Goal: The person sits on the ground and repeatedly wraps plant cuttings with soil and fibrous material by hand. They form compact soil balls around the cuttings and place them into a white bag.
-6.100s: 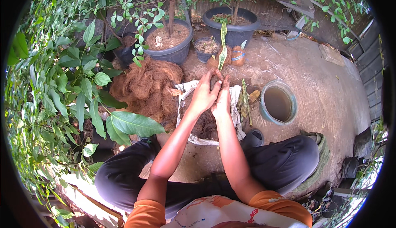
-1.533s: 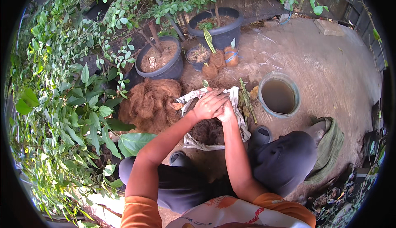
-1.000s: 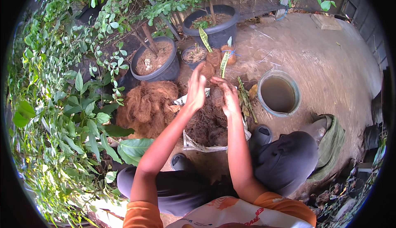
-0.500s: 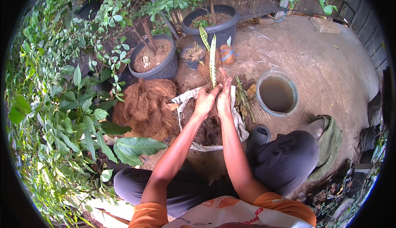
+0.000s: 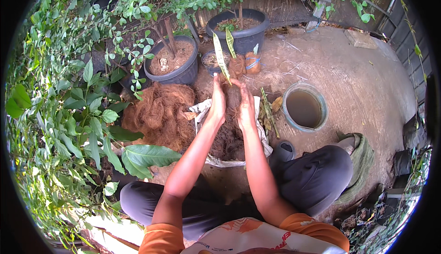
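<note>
A snake plant cutting [image 5: 221, 57], one tall yellow-edged leaf leaning left, rises between my hands. My left hand [image 5: 217, 99] is held along its left side with the fingers straight and together. My right hand [image 5: 246, 103] cups the other side, fingers curving toward the leaf's base. Dark fibrous material [image 5: 233, 98] shows between the palms; where the leaf meets it is partly hidden. Beneath them is a white sack [image 5: 225, 163] with its rim rolled open, filled with dark brown fibre [image 5: 226, 139].
Loose coconut fibre [image 5: 158, 114] is heaped left of the sack. Behind stand a second snake plant leaf [image 5: 230, 42], a blue-tied fibre bundle [image 5: 252, 64] and black pots [image 5: 184, 74]. Cut stems [image 5: 270, 111] and a bucket of murky water [image 5: 304, 108] lie to the right. Leafy branches [image 5: 144, 158] crowd the left.
My hands have moved apart, from nearly touching to either side of the dark fibre. The cutting has shifted left and now leans left, leaving the second leaf behind it in clearer view.
</note>
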`<state>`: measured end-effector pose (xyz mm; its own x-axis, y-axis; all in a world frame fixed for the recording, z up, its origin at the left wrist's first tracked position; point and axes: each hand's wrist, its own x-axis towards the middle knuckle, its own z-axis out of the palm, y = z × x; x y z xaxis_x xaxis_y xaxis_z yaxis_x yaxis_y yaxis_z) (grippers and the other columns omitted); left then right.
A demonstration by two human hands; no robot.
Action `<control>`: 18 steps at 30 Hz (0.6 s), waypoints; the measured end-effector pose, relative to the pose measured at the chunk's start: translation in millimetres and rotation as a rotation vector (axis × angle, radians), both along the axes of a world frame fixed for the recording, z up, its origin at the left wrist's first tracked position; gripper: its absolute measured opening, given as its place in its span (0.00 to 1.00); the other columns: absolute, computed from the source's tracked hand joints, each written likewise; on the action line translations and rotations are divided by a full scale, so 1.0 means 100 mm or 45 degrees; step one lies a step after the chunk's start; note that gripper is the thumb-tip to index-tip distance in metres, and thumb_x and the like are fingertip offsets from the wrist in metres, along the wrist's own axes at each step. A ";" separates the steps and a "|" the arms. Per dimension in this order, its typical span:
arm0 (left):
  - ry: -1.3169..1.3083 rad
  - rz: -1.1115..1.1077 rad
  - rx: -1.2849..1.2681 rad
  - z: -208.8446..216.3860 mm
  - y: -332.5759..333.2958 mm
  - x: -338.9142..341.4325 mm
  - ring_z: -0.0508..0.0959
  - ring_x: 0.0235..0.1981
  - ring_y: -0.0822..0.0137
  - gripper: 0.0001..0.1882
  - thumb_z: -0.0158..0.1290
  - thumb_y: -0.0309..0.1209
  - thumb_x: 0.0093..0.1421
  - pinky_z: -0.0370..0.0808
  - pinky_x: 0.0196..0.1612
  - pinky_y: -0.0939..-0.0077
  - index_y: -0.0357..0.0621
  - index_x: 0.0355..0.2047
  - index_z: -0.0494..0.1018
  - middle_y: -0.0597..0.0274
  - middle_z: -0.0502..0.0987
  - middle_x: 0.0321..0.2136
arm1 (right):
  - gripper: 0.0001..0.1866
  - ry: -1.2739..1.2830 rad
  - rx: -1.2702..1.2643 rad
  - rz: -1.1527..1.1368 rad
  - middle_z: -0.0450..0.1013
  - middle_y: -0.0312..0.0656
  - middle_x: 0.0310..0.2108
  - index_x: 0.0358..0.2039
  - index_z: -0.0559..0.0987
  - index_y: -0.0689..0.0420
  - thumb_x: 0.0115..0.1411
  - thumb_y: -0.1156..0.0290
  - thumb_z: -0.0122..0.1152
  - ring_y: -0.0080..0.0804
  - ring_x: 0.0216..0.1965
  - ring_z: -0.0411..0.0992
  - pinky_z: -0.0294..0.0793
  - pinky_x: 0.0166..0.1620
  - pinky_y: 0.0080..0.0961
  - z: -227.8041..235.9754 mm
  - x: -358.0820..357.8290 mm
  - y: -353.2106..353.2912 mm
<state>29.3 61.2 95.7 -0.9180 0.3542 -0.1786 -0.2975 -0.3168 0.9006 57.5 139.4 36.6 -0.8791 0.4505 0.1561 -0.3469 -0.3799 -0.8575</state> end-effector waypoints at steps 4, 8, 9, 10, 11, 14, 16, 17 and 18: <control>0.247 0.091 -0.339 -0.31 -0.08 -0.15 0.55 0.65 0.53 0.42 0.29 0.63 0.65 0.50 0.66 0.62 0.38 0.63 0.54 0.48 0.59 0.61 | 0.16 -0.060 -0.349 0.109 0.72 0.40 0.51 0.48 0.75 0.55 0.67 0.60 0.49 0.32 0.54 0.68 0.62 0.60 0.32 -0.03 0.02 -0.06; 1.004 0.183 -0.840 -0.02 -0.11 0.00 0.56 0.65 0.46 0.30 0.37 0.50 0.68 0.52 0.65 0.56 0.36 0.57 0.61 0.43 0.61 0.58 | 0.16 0.003 -0.983 0.294 0.72 0.40 0.50 0.51 0.73 0.54 0.68 0.62 0.45 0.32 0.53 0.70 0.69 0.56 0.33 0.00 0.05 0.00; 1.271 0.171 -0.898 -0.08 -0.17 -0.04 0.57 0.64 0.46 0.27 0.40 0.47 0.67 0.53 0.65 0.55 0.37 0.56 0.64 0.44 0.64 0.57 | 0.16 0.054 -1.018 0.328 0.72 0.40 0.50 0.51 0.73 0.53 0.69 0.62 0.44 0.33 0.53 0.70 0.69 0.56 0.34 -0.02 0.05 0.01; 1.539 0.160 -0.957 -0.11 -0.22 -0.07 0.59 0.64 0.45 0.24 0.43 0.44 0.66 0.54 0.65 0.54 0.39 0.54 0.67 0.45 0.66 0.56 | 0.16 0.104 -1.056 0.368 0.72 0.40 0.50 0.51 0.73 0.53 0.69 0.62 0.44 0.33 0.53 0.70 0.69 0.57 0.34 -0.05 0.04 0.02; 1.685 0.149 -0.867 -0.15 -0.24 -0.08 0.64 0.61 0.47 0.21 0.51 0.43 0.60 0.55 0.64 0.51 0.43 0.48 0.73 0.50 0.71 0.51 | 0.17 0.155 -1.143 0.424 0.71 0.40 0.52 0.53 0.72 0.52 0.69 0.60 0.43 0.34 0.53 0.70 0.69 0.57 0.37 -0.09 0.05 0.01; 1.909 -0.002 -0.987 -0.27 -0.29 -0.07 0.65 0.60 0.47 0.26 0.57 0.47 0.54 0.56 0.64 0.50 0.45 0.49 0.73 0.51 0.72 0.51 | 0.20 0.156 -1.270 0.596 0.67 0.41 0.56 0.56 0.69 0.51 0.69 0.57 0.42 0.35 0.55 0.68 0.70 0.57 0.40 -0.15 0.08 0.00; 1.947 0.014 -0.950 -0.33 -0.30 -0.10 0.67 0.58 0.47 0.32 0.63 0.49 0.45 0.60 0.63 0.49 0.46 0.49 0.73 0.52 0.73 0.50 | 0.24 0.099 -1.110 0.533 0.66 0.40 0.56 0.59 0.63 0.54 0.69 0.54 0.42 0.32 0.55 0.68 0.74 0.54 0.32 -0.24 0.12 -0.02; 1.960 0.018 -0.935 -0.34 -0.31 -0.12 0.68 0.58 0.47 0.33 0.63 0.49 0.45 0.61 0.62 0.50 0.46 0.49 0.73 0.51 0.73 0.50 | 0.24 0.103 -1.080 0.548 0.66 0.40 0.56 0.59 0.64 0.54 0.69 0.54 0.42 0.31 0.55 0.68 0.75 0.53 0.31 -0.28 0.12 -0.01; 1.973 0.022 -0.920 -0.36 -0.32 -0.15 0.68 0.58 0.47 0.33 0.64 0.49 0.44 0.62 0.61 0.50 0.46 0.49 0.74 0.51 0.73 0.50 | 0.24 0.107 -1.050 0.564 0.66 0.40 0.56 0.59 0.64 0.54 0.69 0.54 0.42 0.30 0.55 0.68 0.76 0.52 0.30 -0.32 0.12 0.00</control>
